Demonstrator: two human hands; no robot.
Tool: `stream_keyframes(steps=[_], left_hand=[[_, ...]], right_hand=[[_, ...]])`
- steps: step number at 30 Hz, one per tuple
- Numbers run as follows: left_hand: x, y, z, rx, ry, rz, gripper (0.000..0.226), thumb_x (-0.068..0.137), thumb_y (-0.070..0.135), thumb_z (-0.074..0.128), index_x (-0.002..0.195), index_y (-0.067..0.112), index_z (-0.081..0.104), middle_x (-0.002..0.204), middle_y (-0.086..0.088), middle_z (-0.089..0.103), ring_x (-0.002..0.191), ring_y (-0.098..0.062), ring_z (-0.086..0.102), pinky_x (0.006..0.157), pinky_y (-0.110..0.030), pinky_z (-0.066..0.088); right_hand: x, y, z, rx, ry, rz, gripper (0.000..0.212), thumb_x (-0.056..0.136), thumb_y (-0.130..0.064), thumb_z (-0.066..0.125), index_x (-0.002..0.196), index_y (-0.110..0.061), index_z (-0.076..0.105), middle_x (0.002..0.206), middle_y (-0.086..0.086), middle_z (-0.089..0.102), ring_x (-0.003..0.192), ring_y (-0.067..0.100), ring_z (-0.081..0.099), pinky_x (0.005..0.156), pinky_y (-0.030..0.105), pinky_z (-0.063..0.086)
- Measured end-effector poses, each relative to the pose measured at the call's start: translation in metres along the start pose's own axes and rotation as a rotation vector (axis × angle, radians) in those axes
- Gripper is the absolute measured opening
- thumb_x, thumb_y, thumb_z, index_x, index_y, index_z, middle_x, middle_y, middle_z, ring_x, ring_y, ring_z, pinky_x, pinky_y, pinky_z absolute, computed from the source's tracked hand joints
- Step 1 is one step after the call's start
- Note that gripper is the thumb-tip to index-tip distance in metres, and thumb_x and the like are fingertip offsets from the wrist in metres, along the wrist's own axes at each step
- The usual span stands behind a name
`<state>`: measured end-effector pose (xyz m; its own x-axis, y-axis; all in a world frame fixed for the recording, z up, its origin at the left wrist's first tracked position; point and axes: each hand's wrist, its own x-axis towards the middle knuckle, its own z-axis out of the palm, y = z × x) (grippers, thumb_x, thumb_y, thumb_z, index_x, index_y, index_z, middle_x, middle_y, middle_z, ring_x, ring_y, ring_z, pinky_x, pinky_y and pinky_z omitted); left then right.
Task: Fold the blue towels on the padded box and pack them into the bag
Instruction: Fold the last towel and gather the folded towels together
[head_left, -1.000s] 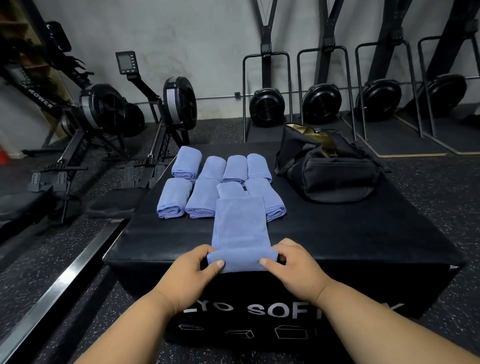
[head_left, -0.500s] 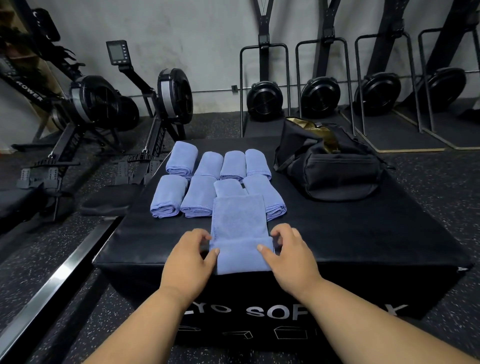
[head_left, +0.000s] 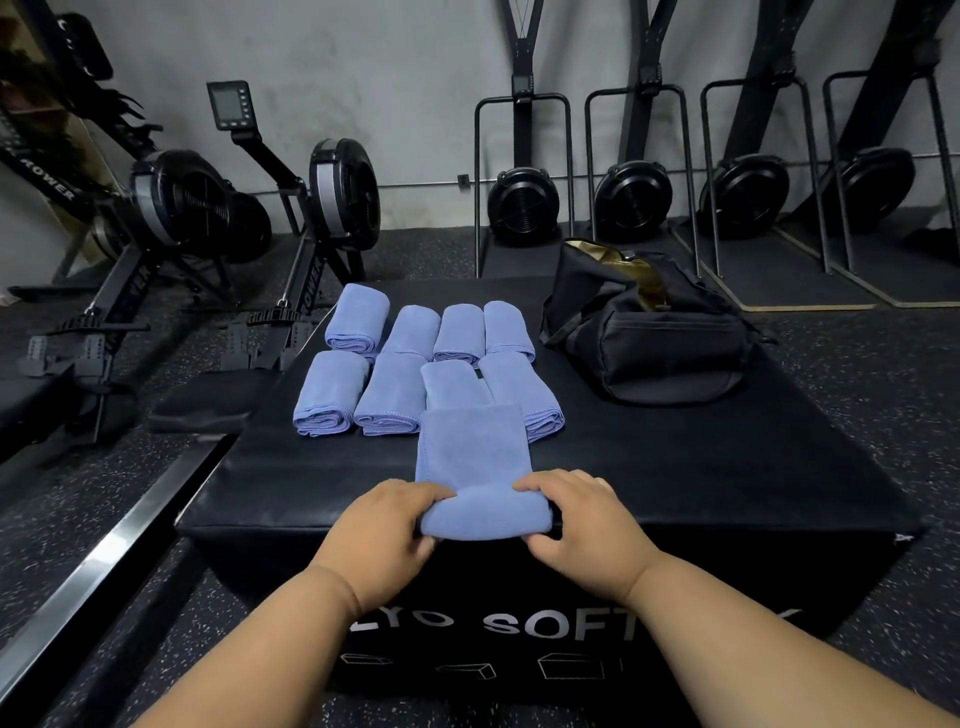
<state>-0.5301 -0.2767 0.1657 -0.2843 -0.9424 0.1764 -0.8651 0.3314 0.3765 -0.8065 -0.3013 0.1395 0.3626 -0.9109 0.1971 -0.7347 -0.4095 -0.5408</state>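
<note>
1. Since the earlier frame, your hands have rolled the towel's near end thicker.
2. Your left hand (head_left: 387, 525) and right hand (head_left: 582, 519) grip the blue towel (head_left: 485, 499), which lies between them at the padded box's (head_left: 727, 488) near edge.
3. The rolled towels (head_left: 405, 384) lie beyond, beside the bag (head_left: 665, 353).

Black padded box (head_left: 675, 467) stands on speckled floor (head_left: 857, 395). On its top: eight rolled blue towels (head_left: 395, 395) in two rows toward far left corner; black bag (head_left: 654, 343) at far right; half-rolled towel (head_left: 478, 467) at near edge, centre.
</note>
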Motion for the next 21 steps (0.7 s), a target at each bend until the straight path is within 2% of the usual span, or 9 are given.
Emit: stream_keyframes(steps=[2,4,6,7,8,11,13,17,21], left_hand=[[-0.007,0.004,-0.007,-0.167,-0.065,-0.066,0.021,0.092,0.029,0.068,0.109,0.042,0.07,0.1,0.023,0.072,0.096,-0.004,0.065,0.084,-0.022,0.052],[-0.012,0.001,-0.01,-0.364,-0.107,-0.17,0.01,0.094,0.036,0.072,0.103,0.039,0.071,0.096,0.014,0.075,0.089,-0.011,0.068,0.084,-0.028,0.056],[-0.015,-0.003,-0.01,-0.556,-0.104,-0.285,0.012,0.093,0.043,0.074,0.103,0.036,0.073,0.097,0.007,0.078,0.094,-0.02,0.071,0.09,-0.037,0.057],[-0.014,-0.004,-0.008,-0.632,-0.092,-0.324,0.016,0.093,0.045,0.073,0.104,0.034,0.075,0.1,0.005,0.079,0.098,-0.023,0.073,0.092,-0.04,0.057],[-0.012,-0.003,-0.007,-0.686,-0.084,-0.347,0.018,0.096,0.045,0.071,0.105,0.03,0.076,0.103,0.003,0.08,0.101,-0.023,0.073,0.094,-0.04,0.057],[-0.004,0.001,-0.002,-0.706,-0.061,-0.419,0.022,0.103,0.04,0.065,0.1,0.022,0.077,0.096,0.01,0.079,0.087,-0.01,0.072,0.087,-0.03,0.055],[0.005,-0.002,0.002,-0.711,-0.011,-0.491,0.028,0.102,0.043,0.064,0.092,0.019,0.073,0.083,0.013,0.073,0.075,-0.008,0.062,0.078,-0.028,0.049],[0.027,-0.009,0.007,-0.694,0.111,-0.584,0.036,0.101,0.044,0.065,0.082,0.014,0.067,0.067,0.013,0.062,0.066,-0.012,0.052,0.07,-0.031,0.046],[0.046,-0.017,0.006,-0.672,0.177,-0.648,0.02,0.097,0.044,0.07,0.096,0.025,0.073,0.088,0.006,0.078,0.074,-0.014,0.071,0.08,-0.039,0.063]], right_hand=[[-0.004,-0.001,-0.004,0.122,0.03,0.027,0.034,0.077,-0.042,0.064,0.111,-0.041,0.067,0.11,-0.026,0.061,0.104,0.005,0.058,0.098,0.029,0.044],[-0.005,-0.002,-0.008,0.258,0.007,0.076,0.023,0.078,-0.041,0.069,0.102,-0.037,0.068,0.105,-0.019,0.063,0.102,0.006,0.061,0.092,0.028,0.05],[-0.003,-0.004,-0.009,0.359,-0.03,0.133,0.014,0.084,-0.037,0.071,0.097,-0.032,0.07,0.1,-0.013,0.067,0.097,0.007,0.063,0.09,0.032,0.052],[-0.002,-0.006,-0.008,0.393,-0.029,0.167,0.015,0.085,-0.041,0.07,0.095,-0.029,0.071,0.098,-0.01,0.069,0.094,0.009,0.064,0.089,0.035,0.053],[0.0,-0.006,-0.006,0.401,-0.01,0.2,0.025,0.084,-0.049,0.066,0.093,-0.026,0.071,0.095,-0.007,0.069,0.092,0.011,0.064,0.089,0.038,0.053],[0.01,-0.008,0.003,0.288,0.047,0.298,0.053,0.086,-0.067,0.053,0.085,-0.016,0.067,0.089,-0.004,0.061,0.093,0.019,0.058,0.093,0.043,0.048],[0.019,-0.013,0.004,0.226,0.059,0.372,0.055,0.094,-0.065,0.05,0.075,-0.014,0.059,0.086,-0.004,0.056,0.092,0.023,0.055,0.094,0.043,0.045],[0.039,-0.019,0.004,0.138,0.099,0.464,0.062,0.099,-0.067,0.041,0.062,-0.017,0.043,0.081,-0.001,0.057,0.091,0.029,0.055,0.093,0.045,0.045],[0.053,-0.02,0.009,-0.018,0.078,0.533,0.06,0.098,-0.073,0.03,0.07,-0.023,0.048,0.094,0.001,0.064,0.099,0.03,0.057,0.097,0.046,0.045]])
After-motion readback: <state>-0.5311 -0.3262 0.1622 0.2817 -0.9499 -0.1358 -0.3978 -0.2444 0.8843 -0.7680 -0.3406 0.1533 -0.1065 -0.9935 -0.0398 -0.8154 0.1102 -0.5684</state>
